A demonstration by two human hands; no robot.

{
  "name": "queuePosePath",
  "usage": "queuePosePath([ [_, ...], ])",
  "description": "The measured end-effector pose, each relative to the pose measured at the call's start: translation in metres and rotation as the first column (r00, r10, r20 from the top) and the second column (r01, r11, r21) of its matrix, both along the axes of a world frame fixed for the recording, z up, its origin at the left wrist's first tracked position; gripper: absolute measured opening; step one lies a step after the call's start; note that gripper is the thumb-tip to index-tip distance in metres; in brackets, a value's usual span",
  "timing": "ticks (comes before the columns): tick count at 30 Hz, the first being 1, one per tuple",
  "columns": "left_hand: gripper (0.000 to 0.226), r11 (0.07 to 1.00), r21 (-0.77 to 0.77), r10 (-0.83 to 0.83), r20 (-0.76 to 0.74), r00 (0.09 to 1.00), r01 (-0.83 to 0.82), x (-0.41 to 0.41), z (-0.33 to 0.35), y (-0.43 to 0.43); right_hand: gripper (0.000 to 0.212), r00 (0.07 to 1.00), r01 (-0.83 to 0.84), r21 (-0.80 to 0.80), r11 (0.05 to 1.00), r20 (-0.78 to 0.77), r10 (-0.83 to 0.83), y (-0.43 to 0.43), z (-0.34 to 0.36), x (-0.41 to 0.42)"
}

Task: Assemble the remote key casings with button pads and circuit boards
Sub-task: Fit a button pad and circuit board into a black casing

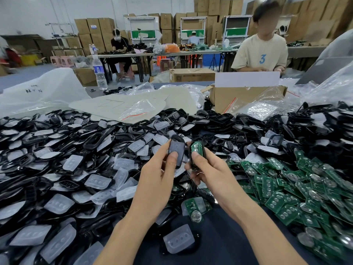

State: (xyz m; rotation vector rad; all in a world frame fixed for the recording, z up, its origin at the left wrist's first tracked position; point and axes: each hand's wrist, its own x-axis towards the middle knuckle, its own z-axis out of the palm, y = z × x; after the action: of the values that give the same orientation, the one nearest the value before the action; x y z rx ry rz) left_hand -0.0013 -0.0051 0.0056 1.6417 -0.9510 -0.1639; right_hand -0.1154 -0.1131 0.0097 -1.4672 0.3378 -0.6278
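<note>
Casing (178, 139) with grey pad (176, 148) pinched in left hand (160, 173); second casing (190, 150) holding green circuit board (197, 147) gripped in right hand (209, 170).

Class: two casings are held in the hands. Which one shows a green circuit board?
The right-hand casing: a green circuit board fills it, while the left-hand casing shows only a pale button pad.

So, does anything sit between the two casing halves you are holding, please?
Nothing lies in the gap between the padded casing in the left hand and the board casing in the right hand, though each thumb rests on its part's face.
</note>
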Motion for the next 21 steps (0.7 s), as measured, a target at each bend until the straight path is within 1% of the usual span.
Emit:
queuePosePath([
  [2, 0.046, 1.0, -0.004, 0.019, 0.011, 1.0, -0.019, 0.0001, 0.0006, 0.0009, 0.02, 1.0, -0.007, 0.005, 1.0, -0.001, 0.007, -0.0002, -0.0013, 0.0011],
  [4, 0.05, 0.998, -0.037, 0.061, 0.045, 0.997, -0.06, -0.0008, 0.0033, 0.0024, 0.018, 1.0, 0.003, -0.06, 0.998, -0.022, -0.005, -0.0008, -0.0023, 0.0014],
  [5, 0.051, 0.994, -0.067, 0.09, 0.067, 0.994, -0.086, -0.0008, 0.0053, 0.0035, 0.022, 0.999, 0.004, -0.101, 0.995, -0.048, -0.009, -0.0011, -0.0029, 0.0015],
  [7, 0.049, 0.986, -0.118, 0.127, 0.109, 0.986, -0.114, 0.0005, 0.0078, 0.0053, 0.037, 0.992, -0.019, -0.175, 0.984, -0.126, -0.003, -0.0012, -0.004, 0.0013],
  [9, 0.044, 0.987, -0.124, 0.122, 0.146, 0.982, -0.104, 0.0007, 0.0088, 0.006, 0.042, 0.982, -0.061, -0.207, 0.976, -0.187, 0.022, 0.0009, -0.0042, 0.0015],
  [11, 0.038, 0.993, -0.087, 0.094, 0.217, 0.972, -0.076, -0.0017, 0.0081, 0.0052, 0.039, 0.98, -0.089, -0.159, 0.983, -0.191, 0.058, 0.003, -0.003, 0.0019],
  [13, 0.032, 0.997, -0.062, 0.058, 0.242, 0.968, -0.044, -0.0035, 0.0063, 0.0037, 0.03, 0.985, -0.089, -0.098, 0.991, -0.159, 0.073, 0.0027, -0.0021, 0.0012],
  [14, 0.032, 0.997, -0.065, 0.058, 0.223, 0.973, -0.045, -0.0031, 0.0058, 0.0031, 0.025, 0.988, -0.083, -0.071, 0.994, -0.136, 0.073, 0.0022, -0.0019, 0.0006],
  [16, 0.033, 0.993, -0.099, 0.079, 0.137, 0.987, -0.066, -0.0001, 0.0057, 0.0027, 0.015, 0.995, -0.076, -0.025, 0.997, -0.072, 0.074, 0.0011, -0.0001, -0.0009],
  [18, 0.028, 0.992, -0.114, 0.061, 0.048, 0.997, -0.055, 0.0012, 0.005, 0.0022, 0.005, 0.999, -0.052, 0.04, 0.998, 0.013, 0.052, -0.0014, 0.0007, -0.0014],
  [19, 0.024, 0.994, -0.106, 0.037, 0.029, 0.999, -0.034, 0.0001, 0.0046, 0.0015, 0.001, 0.999, -0.027, 0.091, 0.995, 0.05, 0.023, -0.0024, 0.0027, -0.0016],
  [21, 0.021, 0.997, -0.081, 0.0, 0.039, 0.999, 0.004, -0.0047, 0.0031, -0.0002, 0.012, 0.995, 0.051, 0.175, 0.983, 0.076, -0.065, -0.0066, 0.0027, -0.0015],
])
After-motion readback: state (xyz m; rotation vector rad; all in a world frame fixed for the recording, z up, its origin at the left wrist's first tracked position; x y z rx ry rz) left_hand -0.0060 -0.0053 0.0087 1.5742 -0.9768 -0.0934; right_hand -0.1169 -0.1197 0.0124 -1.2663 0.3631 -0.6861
